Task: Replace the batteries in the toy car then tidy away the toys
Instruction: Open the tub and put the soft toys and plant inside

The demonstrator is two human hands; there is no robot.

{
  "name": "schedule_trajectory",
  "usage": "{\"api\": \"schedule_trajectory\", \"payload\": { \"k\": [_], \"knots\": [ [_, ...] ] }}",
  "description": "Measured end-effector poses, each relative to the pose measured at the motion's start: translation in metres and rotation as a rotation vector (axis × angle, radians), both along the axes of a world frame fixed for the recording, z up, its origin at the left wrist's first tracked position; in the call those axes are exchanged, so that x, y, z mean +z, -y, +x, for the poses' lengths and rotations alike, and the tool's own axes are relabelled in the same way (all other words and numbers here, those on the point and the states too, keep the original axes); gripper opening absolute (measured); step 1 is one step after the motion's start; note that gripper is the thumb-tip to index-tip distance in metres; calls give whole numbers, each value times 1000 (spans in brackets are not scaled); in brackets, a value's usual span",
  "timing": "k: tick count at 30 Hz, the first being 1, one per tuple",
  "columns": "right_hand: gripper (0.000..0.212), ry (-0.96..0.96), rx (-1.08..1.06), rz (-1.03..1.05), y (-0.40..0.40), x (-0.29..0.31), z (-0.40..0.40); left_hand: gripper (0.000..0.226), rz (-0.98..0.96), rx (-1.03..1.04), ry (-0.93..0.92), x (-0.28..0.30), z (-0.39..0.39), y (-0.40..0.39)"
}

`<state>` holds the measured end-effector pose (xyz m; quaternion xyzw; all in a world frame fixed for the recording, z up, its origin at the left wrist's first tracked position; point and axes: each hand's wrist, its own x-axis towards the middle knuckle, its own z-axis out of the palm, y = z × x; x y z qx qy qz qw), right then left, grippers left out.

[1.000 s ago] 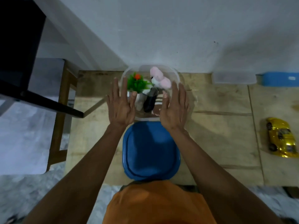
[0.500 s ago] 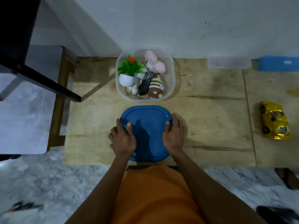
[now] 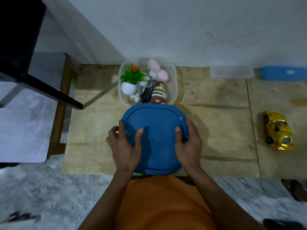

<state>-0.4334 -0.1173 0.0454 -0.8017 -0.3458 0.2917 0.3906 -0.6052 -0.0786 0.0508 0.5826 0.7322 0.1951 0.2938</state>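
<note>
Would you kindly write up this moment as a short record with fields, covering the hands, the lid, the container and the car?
left hand: grips the left edge of the blue lid, thumb on top
right hand: grips the right edge, thumb on top
blue lid: held in front of the container, its far edge overlapping the near rim
clear container: open, on the wooden table by the wall
contents: potted plastic plant, pink plush, other small toys
yellow toy car: on the table to the right, outside the container

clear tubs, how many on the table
2: the clear tub holding toys, by the wall beyond the blue lid, and a smaller clear tub further right against the wall.
</note>
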Motion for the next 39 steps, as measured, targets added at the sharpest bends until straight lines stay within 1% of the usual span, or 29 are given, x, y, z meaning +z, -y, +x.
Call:
{"api": "schedule_trajectory", "payload": {
  "k": [3, 5, 7, 10, 12, 15, 18, 23, 28, 31, 33, 37, 39],
  "knots": [
    [55, 5, -27, 70, -35, 15, 8, 91, 53, -70, -37, 13, 5, -32],
    [55, 18, -30, 115, -69, 22, 15, 94, 87, -98, -42, 18, 7, -62],
    [53, 32, -14, 150, -108, 27, 19, 92, 124, -109, -30, 21, 10, -98],
    [52, 72, 12, 138, -163, 29, 22, 86, 171, -142, -11, 17, 15, -154],
    [51, 90, 32, 97, -191, 24, 23, 83, 151, -175, -15, 7, 16, -187],
    [53, 132, 60, 35, -213, 6, 26, 86, 63, -220, -51, -15, 15, -215],
    [54, 171, 85, -15, -213, -17, 31, 86, 15, -238, -90, -31, 18, -215],
    [63, 226, 140, -45, -199, -37, 28, 81, 96, -221, -163, -45, 26, -200],
    [66, 329, 183, -51, -202, -44, 25, 83, 68, -185, -177, -53, 24, -192],
    [68, 261, 186, -45, -202, -46, 31, 84, 63, -195, -213, -53, 27, -192],
    [69, 208, 185, -31, -201, -47, 36, 89, 42, -204, -240, -52, 30, -192],
    [68, 151, 178, -6, -201, -50, 41, 99, 28, -202, -263, -50, 33, -187],
    [67, 153, 183, 16, -198, -52, 41, 102, 17, -213, -264, -50, 32, -185]
  ]
}}
